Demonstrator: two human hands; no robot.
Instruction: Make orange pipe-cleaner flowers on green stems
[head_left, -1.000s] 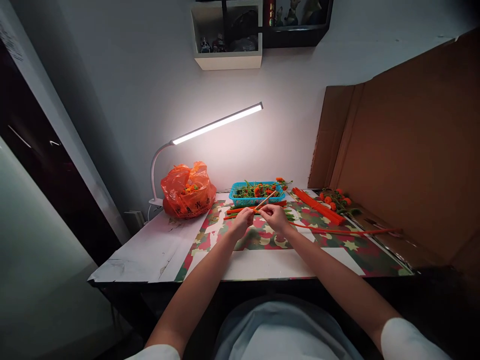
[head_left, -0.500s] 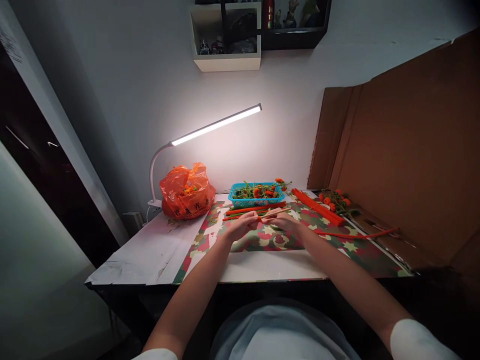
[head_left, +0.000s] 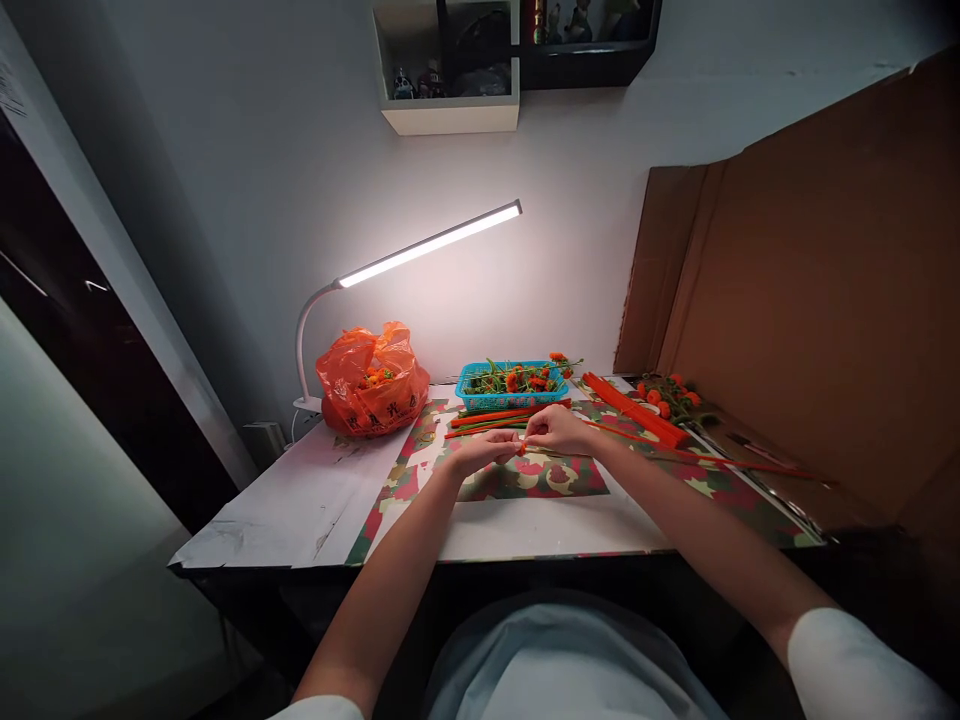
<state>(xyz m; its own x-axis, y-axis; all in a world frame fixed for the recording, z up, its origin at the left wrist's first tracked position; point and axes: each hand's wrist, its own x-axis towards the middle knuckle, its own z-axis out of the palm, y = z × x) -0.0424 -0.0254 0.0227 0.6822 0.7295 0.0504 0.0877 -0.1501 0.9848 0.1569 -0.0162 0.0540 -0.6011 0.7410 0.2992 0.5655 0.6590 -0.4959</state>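
Observation:
My left hand is closed in a pinch on a small orange piece, which looks like the wound end of a pipe cleaner. Touching the same spot, my right hand is closed with its fingertips pressed together at that piece. A thin pale stick runs right from the piece beneath my right hand. Behind my hands lies a bundle of orange and green pipe cleaners. One long orange strand stretches to the right past my forearm. Exactly what sits between my fingertips is too small to make out.
A blue basket of orange flowers stands at the back. To its left are an orange plastic bag and a lit desk lamp. An orange bundle and more orange flowers lie right, before a cardboard sheet.
My right hand has turned and risen slightly, its fingertips coming to the orange piece. The pale stick that crossed over it now lies lower, below the hand. The long orange strand has shifted.

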